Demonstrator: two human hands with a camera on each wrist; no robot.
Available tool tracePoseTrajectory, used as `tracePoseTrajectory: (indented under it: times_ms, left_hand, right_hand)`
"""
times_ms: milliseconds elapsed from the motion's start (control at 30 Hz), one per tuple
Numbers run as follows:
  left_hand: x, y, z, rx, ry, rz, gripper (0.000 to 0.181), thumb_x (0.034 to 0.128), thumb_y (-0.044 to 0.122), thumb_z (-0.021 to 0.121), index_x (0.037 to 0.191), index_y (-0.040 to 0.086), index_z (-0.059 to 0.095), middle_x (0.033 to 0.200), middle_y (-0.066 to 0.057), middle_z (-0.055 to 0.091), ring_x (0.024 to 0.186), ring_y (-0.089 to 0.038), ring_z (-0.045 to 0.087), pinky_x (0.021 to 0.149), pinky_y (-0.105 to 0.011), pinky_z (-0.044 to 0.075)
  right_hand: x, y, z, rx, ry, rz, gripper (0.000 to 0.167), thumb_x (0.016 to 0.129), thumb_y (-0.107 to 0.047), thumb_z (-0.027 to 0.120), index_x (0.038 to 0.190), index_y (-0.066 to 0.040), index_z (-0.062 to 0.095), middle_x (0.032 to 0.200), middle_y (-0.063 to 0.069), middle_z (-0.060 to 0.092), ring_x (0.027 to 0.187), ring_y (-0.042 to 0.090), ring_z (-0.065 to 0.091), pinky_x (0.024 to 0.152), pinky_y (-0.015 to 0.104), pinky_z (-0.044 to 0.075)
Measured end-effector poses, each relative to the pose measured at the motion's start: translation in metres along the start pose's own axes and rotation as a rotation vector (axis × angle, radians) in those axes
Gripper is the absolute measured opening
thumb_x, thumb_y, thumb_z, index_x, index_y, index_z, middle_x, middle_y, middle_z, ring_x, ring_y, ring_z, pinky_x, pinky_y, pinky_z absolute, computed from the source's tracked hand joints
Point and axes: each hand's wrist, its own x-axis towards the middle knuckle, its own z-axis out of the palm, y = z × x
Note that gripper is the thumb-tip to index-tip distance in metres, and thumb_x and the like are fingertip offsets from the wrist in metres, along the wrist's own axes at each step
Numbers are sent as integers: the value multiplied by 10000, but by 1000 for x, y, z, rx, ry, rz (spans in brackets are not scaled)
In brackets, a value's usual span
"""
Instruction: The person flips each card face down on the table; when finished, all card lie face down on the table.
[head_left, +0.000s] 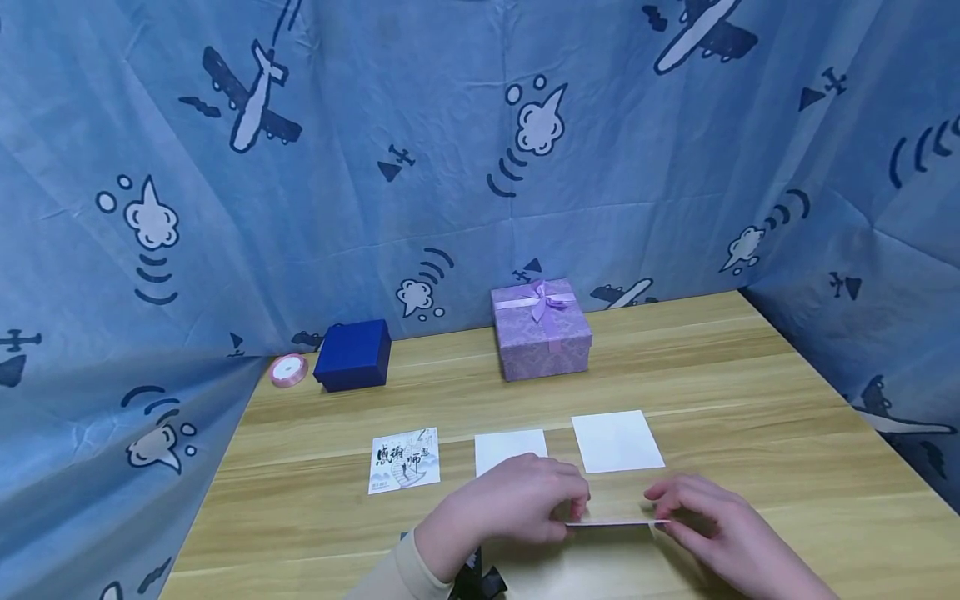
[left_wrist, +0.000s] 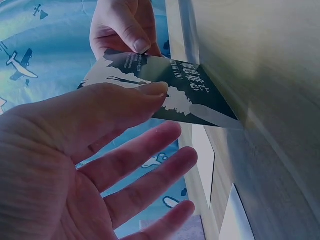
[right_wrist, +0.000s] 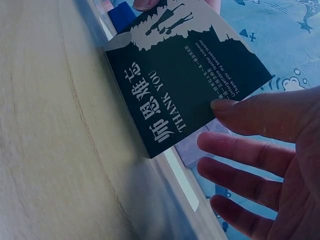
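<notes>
A dark green and white greeting card point(right_wrist: 185, 75), printed with "THANK YOU" and a silhouette, is held up above the table by both hands. In the head view the card point(head_left: 611, 524) shows nearly edge-on as a thin line. My left hand point(head_left: 521, 500) pinches its left end, the thumb on the printed side and the other fingers spread behind. At the opposite end my right hand point(head_left: 712, 523) pinches it between thumb and a finger partly hidden by the card. Two blank white cards point(head_left: 618, 442) lie just beyond the hands, one partly covered by the left hand.
A card with black calligraphy point(head_left: 404, 461) lies left of the white cards. At the back stand a purple gift box point(head_left: 543, 337) with a bow, a dark blue box point(head_left: 352, 357) and a pink ribbon roll point(head_left: 288, 370). A blue airplane-print curtain point(head_left: 450, 167) hangs behind the wooden table point(head_left: 315, 533).
</notes>
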Motion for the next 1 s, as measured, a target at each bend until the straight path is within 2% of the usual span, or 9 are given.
tracePoseTrajectory:
  times_ms: [133, 267, 400, 567, 700, 800, 1000]
  left_hand:
    - [0, 1, -1, -10, -15, -5, 235, 810, 271, 843, 914, 317, 637, 933, 244, 596, 792, 89, 481, 819, -136, 429]
    - [0, 1, 0, -15, -28, -10, 243, 806, 260, 844, 905, 316, 630, 934, 229, 606, 800, 90, 483, 815, -135, 431]
    - [-1, 1, 1, -16, -44, -17, 240, 809, 269, 846, 895, 321, 627, 933, 225, 605, 792, 79, 480, 804, -139, 428]
    - [-3, 2, 0, -44, -92, -28, 250, 804, 305, 863, 904, 317, 634, 961, 212, 604, 809, 57, 483, 798, -150, 416]
    - [-4, 1, -1, -61, -121, -53, 268, 799, 331, 870, 925, 317, 634, 997, 208, 609, 822, 38, 486, 790, -165, 420]
    - [-4, 0, -1, -68, -126, -68, 270, 804, 329, 866, 943, 321, 635, 1027, 207, 622, 832, 32, 491, 801, -178, 434]
    - [-5, -3, -1, -55, -114, -84, 252, 831, 349, 847, 991, 335, 653, 1025, 208, 616, 826, 28, 488, 821, -194, 449]
  right_hand:
    - [0, 0, 0, 1, -5, 12, 339, 842, -133, 850, 954, -406, 682, 1139, -133, 690, 1039, 7, 616, 833, 150, 535]
    - [-2, 1, 1, 12, 5, -25, 335, 851, -126, 843, 945, -396, 669, 1135, -127, 691, 1033, 12, 615, 825, 157, 534]
    - [-2, 3, 0, 41, -47, -26, 323, 880, -117, 815, 966, -387, 660, 1146, -118, 686, 1024, 17, 604, 823, 171, 541]
    - [0, 5, -3, 67, -159, 28, 315, 907, -99, 779, 998, -373, 652, 1159, -115, 670, 1010, 29, 595, 841, 177, 546]
    - [1, 6, -4, 90, -242, 106, 267, 938, -133, 751, 1035, -360, 648, 1182, -127, 654, 1012, 21, 592, 854, 170, 540]
    - [1, 6, -5, 106, -278, 148, 247, 953, -132, 729, 1068, -337, 652, 1205, -122, 647, 1016, 18, 588, 861, 163, 532]
    - [1, 6, -5, 137, -307, 170, 219, 969, -125, 703, 1095, -298, 653, 1229, -84, 648, 1018, 49, 603, 874, 147, 527]
